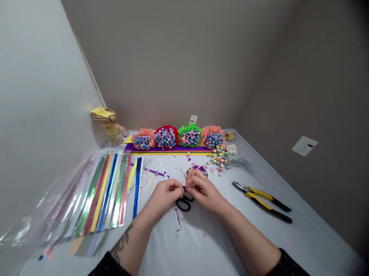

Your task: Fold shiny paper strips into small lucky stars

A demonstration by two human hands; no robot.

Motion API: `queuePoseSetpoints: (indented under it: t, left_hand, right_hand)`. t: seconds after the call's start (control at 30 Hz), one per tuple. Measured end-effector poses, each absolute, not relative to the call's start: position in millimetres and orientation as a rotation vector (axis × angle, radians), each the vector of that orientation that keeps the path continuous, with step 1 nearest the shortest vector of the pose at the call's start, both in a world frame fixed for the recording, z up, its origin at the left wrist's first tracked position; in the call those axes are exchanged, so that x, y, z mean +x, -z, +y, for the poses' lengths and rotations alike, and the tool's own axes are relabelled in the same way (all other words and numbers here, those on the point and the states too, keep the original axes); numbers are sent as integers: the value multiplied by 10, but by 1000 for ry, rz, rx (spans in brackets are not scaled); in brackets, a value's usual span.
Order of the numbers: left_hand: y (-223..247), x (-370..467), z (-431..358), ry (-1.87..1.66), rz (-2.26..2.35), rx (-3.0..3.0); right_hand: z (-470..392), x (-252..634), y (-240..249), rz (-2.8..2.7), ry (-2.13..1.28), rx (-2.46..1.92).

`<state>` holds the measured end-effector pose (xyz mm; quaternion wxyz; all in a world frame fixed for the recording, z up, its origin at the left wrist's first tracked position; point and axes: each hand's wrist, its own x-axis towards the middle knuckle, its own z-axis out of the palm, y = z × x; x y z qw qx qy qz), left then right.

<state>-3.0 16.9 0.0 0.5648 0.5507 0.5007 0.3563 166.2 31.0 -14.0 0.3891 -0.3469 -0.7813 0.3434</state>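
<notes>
My left hand (168,193) is closed in a pinch above the table's middle. Close beside it, my right hand (204,191) also has its fingertips pressed together. A speck of dark blue shows between the hands, but what either one grips is too small to make out. Below the fingers lie scissors (183,204) with black handles, their blades hidden. Just behind my right hand is a small round container (205,172) of purple and pink folded paper stars, partly covered by the fingers. A curled purple strip (178,220) rests on the white cloth nearby.
Clear sleeves of shiny coloured strips (99,191) lie left, beside a blue glitter strip (137,189). Yellow-handled pliers (261,199) lie right. Several ruffled, star-filled flowers (190,136) line the back, with loose stars (221,158), thin wires (240,163) and a tipped jar (115,136).
</notes>
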Motion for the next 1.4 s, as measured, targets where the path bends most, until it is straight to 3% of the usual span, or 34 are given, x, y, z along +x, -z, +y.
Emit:
queuePoseSetpoints:
  t: [0.73, 1.4]
  left_hand:
    - [40, -14, 181, -879, 1249, 1333]
    - [16, -14, 185, -876, 1247, 1358]
  right_hand:
    - [255, 1524, 210, -1954, -690, -1183]
    - [282, 1546, 215, -1698, -993, -1208]
